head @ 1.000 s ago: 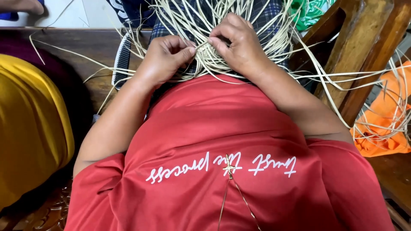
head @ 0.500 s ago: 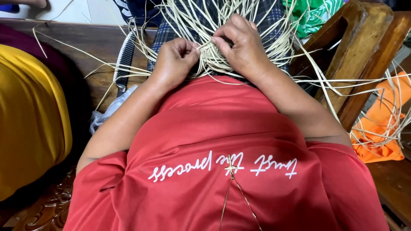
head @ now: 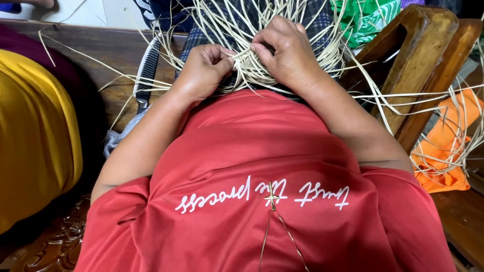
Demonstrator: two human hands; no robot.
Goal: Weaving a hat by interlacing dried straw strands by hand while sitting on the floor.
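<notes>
A tangle of pale rattan strips (head: 237, 25) lies on my lap over a dark checked cloth (head: 312, 15). My left hand (head: 204, 68) pinches one strip between thumb and fingers. Close beside it, my right hand (head: 285, 50) presses down on the woven part and grips strips there. The two hands nearly touch at the fingertips. My red shirt (head: 262, 191) fills the lower half of the view.
A yellow cushion (head: 35, 136) lies at left on a dark wooden bench (head: 101, 50). A wooden chair arm (head: 423, 65) rises at right, with orange cloth (head: 448, 146) beyond it and green plastic (head: 373, 20) at top. Loose strips trail out to both sides.
My left hand has drawn in to the right, closer to my right hand, and now pinches a strip. The right hand stays on the weave.
</notes>
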